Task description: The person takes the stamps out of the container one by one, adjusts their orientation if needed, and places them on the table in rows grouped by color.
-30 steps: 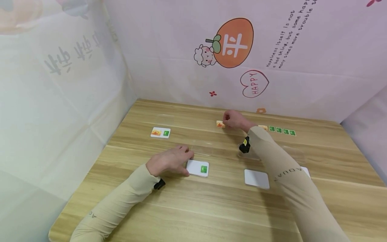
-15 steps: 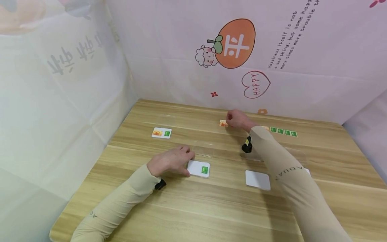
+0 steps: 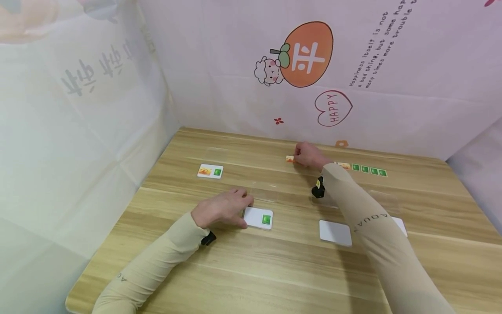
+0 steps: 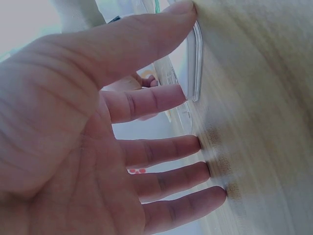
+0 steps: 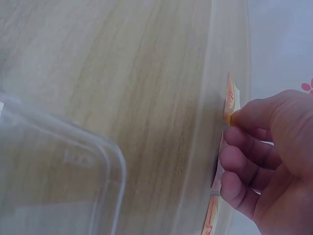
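— What is shown in the head view?
— One end of a white card (image 3: 255, 216) with a green stamp (image 3: 266, 219) is flanked by the thumb and fingers of the left hand (image 3: 220, 209). Farther back, near the rear edge of the wooden table (image 3: 235, 274), an orange stamp (image 3: 290, 159) is pinched by the right hand (image 3: 309, 157).
— And around them?
— A two-picture card (image 3: 210, 171) is placed at the left, a blank card (image 3: 335, 233) at the right, and a row of green stamps (image 3: 369, 170) is laid out toward the back right.
— In the left wrist view?
— The fingers are kept straight and spread, with the thumb well apart from them. The card's edge is seen by the thumb and index finger; whether it is pressed by them cannot be told.
— In the right wrist view?
— The orange stamp is clamped between thumb and index finger, and the other fingers are curled in. Another orange stamp (image 5: 210, 218) is seen lower down. The corner of a clear case (image 5: 108, 166) is shown at the left.
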A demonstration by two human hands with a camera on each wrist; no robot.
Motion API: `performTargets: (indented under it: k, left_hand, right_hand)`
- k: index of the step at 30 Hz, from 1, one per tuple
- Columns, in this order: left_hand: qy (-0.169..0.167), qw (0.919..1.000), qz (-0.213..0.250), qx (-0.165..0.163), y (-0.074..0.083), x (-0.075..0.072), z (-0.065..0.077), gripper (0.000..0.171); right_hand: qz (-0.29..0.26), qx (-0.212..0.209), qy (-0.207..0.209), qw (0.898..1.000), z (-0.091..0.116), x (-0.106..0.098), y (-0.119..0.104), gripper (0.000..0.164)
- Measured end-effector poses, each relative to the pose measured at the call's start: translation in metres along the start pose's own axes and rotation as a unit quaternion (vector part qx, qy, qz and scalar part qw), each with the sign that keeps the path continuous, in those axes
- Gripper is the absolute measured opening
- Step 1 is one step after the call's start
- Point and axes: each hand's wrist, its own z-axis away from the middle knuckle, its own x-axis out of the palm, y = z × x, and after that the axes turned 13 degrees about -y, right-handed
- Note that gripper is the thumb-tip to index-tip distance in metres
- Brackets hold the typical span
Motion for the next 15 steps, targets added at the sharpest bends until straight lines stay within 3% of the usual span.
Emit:
performTargets:
  k: [15]
  left_hand:
    - [-0.001,1.0,-0.002,0.003,-0.0008,-0.0006,0.0003,0.057]
  right_hand:
    - [0.006,0.01,-0.006,1.0,-0.0033,-0.0016,0.0007,0.008]
